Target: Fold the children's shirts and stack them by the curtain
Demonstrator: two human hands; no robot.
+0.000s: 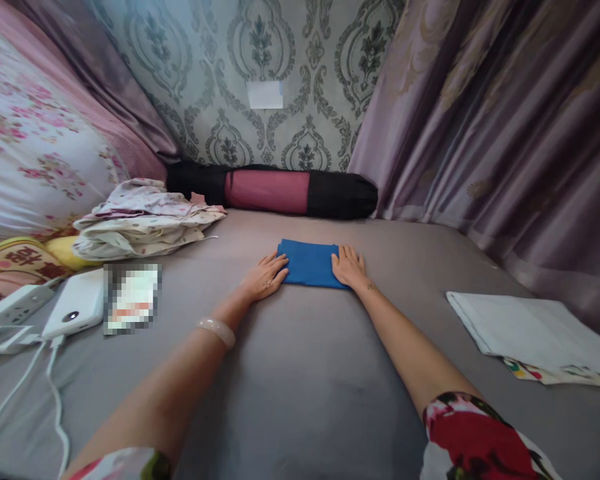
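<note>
A folded blue cloth [310, 264] lies flat on the grey bed sheet [300, 373] in the middle of the view. My left hand [266, 276] rests at its left edge, fingers stretched out flat and touching the cloth. My right hand [349, 266] lies on its right edge, fingers also flat and apart. Neither hand grips anything. A pale bangle [217, 331] sits on my left wrist.
A pile of folded floral clothes [145, 223] lies at the left, a pink and black rolled bolster [275, 190] at the wall. A white power bank [77, 305], power strip [13, 308] and cables lie at the far left. White folded cloth [530, 332] lies right, beside curtains.
</note>
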